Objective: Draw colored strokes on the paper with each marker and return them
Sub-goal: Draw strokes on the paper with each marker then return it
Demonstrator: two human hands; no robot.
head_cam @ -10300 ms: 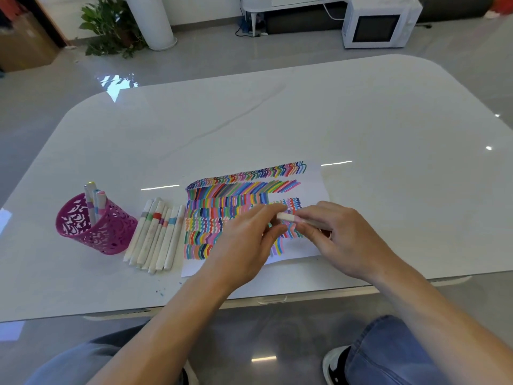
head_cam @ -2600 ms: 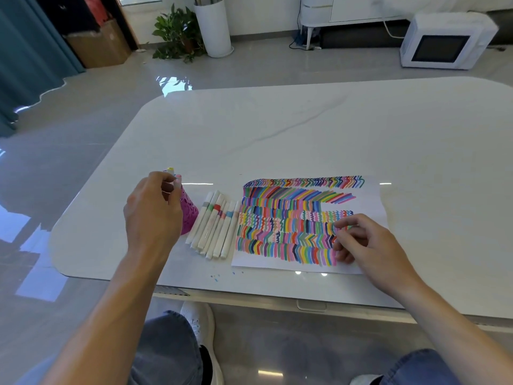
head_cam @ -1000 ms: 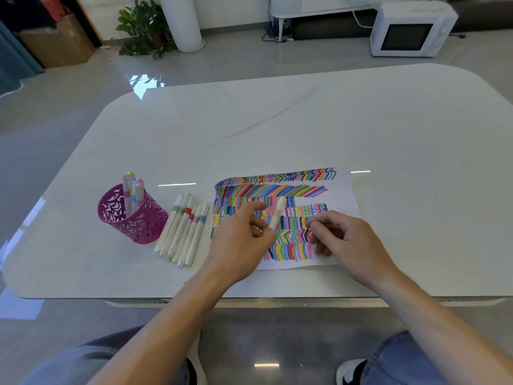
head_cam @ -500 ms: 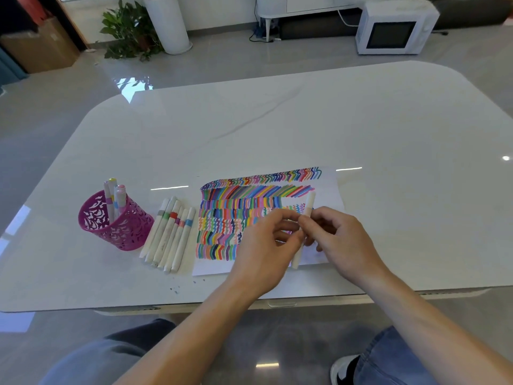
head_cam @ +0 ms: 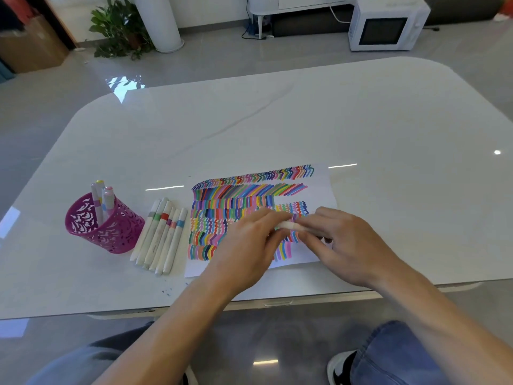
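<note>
Slim white plastic marker level over stroke-covered white paper; left hand and right hand each pinch an end.

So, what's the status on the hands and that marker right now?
Left hand and right hand both grip one white marker, above the striped paper. Other markers lie beside the pink cup. Nothing in the way.

both hands meet over the striped paper, the left hand and right hand pinching a white marker between them; loose markers and a pink cup lie beyond the left hand.
</note>
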